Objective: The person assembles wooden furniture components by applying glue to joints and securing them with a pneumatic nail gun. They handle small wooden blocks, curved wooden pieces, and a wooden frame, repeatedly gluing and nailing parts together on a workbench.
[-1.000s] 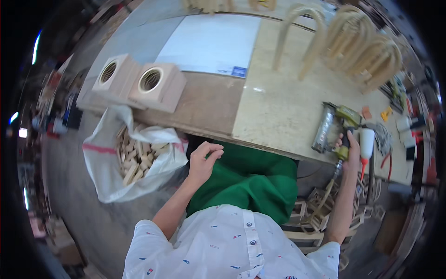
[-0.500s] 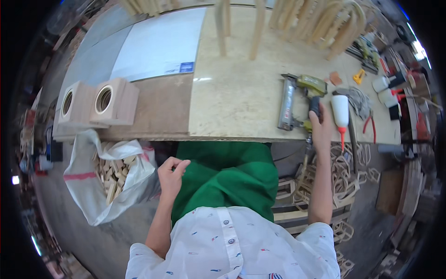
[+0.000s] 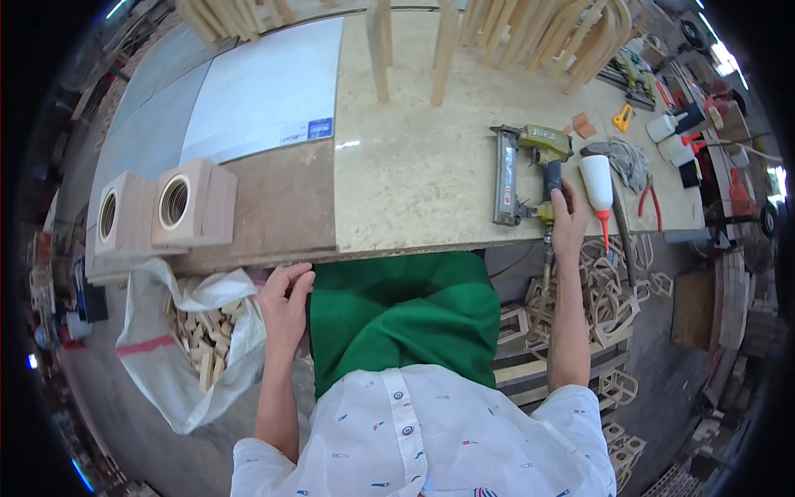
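Observation:
A green and silver nail gun [image 3: 545, 147] lies on its side on the pale part of the tabletop. My right hand [image 3: 568, 219] has its fingers and thumb closed about the lower end of the gun's black grip; part of the fingers is hidden. An air hose fitting hangs from the grip over the table edge. At the front edge, beside the white sack [image 3: 161, 389], my left hand [image 3: 284, 302] is empty, its fingers bent loosely and apart. Small wooden blocks [image 3: 209, 331] fill the mouth of that sack. Right of the gun stands a white glue bottle [image 3: 595, 182], red nozzle toward me.
Two wooden boxes with round holes [image 3: 197, 203] sit at the table's left. Bent wooden frames [image 3: 555, 37] stand along the far side. Red-handled pliers [image 3: 651, 203], a grey cloth [image 3: 625, 161] and a yellow tool [image 3: 623, 118] lie right. Wooden pieces [image 3: 609, 290] are piled below the table.
My left hand has moved forward and left to the table edge, its fingers loosening. My right hand stays at the nail gun's grip. The whole view has shifted slightly.

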Demonstrator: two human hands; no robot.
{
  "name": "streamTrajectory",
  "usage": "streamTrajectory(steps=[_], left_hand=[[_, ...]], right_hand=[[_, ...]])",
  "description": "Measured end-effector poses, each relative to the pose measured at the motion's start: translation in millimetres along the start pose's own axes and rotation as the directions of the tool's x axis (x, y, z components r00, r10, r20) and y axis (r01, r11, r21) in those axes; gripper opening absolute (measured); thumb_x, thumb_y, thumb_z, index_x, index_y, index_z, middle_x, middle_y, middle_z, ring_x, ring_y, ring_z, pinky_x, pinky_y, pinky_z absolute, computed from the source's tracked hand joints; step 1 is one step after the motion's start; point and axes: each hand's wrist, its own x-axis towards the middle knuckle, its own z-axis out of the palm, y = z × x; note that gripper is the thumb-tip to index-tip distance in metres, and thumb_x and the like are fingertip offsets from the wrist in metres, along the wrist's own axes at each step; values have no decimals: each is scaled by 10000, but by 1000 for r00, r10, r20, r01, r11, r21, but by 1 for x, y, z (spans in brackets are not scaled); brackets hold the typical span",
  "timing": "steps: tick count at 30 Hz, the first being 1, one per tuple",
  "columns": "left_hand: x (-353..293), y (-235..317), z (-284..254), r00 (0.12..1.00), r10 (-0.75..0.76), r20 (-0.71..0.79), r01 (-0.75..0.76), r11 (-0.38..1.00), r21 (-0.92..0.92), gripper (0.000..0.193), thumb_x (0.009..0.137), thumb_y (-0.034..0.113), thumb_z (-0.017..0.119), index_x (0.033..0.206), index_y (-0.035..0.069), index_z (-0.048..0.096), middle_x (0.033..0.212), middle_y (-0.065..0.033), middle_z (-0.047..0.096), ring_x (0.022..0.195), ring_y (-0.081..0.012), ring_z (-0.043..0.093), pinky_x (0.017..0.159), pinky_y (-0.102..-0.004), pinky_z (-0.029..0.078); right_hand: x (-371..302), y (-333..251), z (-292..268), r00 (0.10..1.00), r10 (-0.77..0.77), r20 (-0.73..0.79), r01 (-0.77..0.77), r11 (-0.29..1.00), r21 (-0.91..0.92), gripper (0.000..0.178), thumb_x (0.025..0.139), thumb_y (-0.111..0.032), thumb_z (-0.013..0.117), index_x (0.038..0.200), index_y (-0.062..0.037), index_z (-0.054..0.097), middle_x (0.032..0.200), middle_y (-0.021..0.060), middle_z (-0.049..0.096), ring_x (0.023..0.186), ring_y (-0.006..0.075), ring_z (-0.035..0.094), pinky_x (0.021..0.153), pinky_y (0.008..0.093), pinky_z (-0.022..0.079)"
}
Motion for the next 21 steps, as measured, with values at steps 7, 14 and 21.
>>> streamTrajectory(steps=[7,14,21], left_hand=[[80,54,78,880,397,260,-383,918,-102,269,888,-13,545,1147,-5,619,1123,-158,643,1033,-273,621,878,-317,480],[227,87,247,574,685,448,-771,637,15,450,925,113,517,1353,1,436,1436,-220,392,1341,-354,365,1100,-414,323],[286,109,313,641,555,530,-747,610,265,646,934,368,484,1411,-35,320,1502,-240,265,1414,-366,207,1158,-423,190]], right_hand=[[9,-7,2,993,94,72,-90,994,-66,527,815,-135,674,1269,61,493,1102,154,613,985,218,606,887,321,464],[21,-41,5,974,219,63,-187,924,-334,585,718,-126,621,1265,36,491,944,193,597,824,290,620,773,367,490],[-19,-91,-57,932,360,41,-361,912,194,534,755,35,559,1283,55,477,888,53,564,686,116,566,637,246,471]])
